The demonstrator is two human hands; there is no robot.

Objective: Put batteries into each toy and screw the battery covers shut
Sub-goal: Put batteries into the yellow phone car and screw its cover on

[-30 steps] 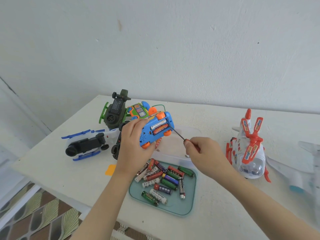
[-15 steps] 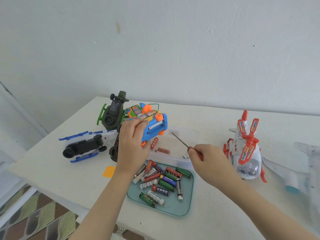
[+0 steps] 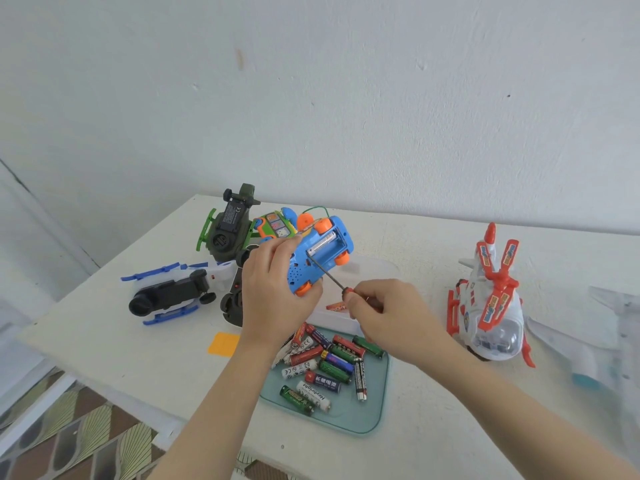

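Observation:
My left hand grips a blue toy car with orange wheels, held belly-up above the table. Its battery bay is uncovered and one silver battery lies in it. My right hand pinches a thin screwdriver by its red handle, and the tip touches the edge of the bay. A teal tray below my hands holds several loose batteries. One red battery lies in a clear white tray behind it.
At the back left lie a green toy, a colourful toy phone and a black-and-blue helicopter. A white-and-orange toy plane stands right, with a pale plane beyond it. An orange cover piece lies near the table's front edge.
My left hand first tipped the car over and a red battery fell into the clear tray; now the car is turned belly-up again. My right hand has brought the screwdriver tip back to the bay.

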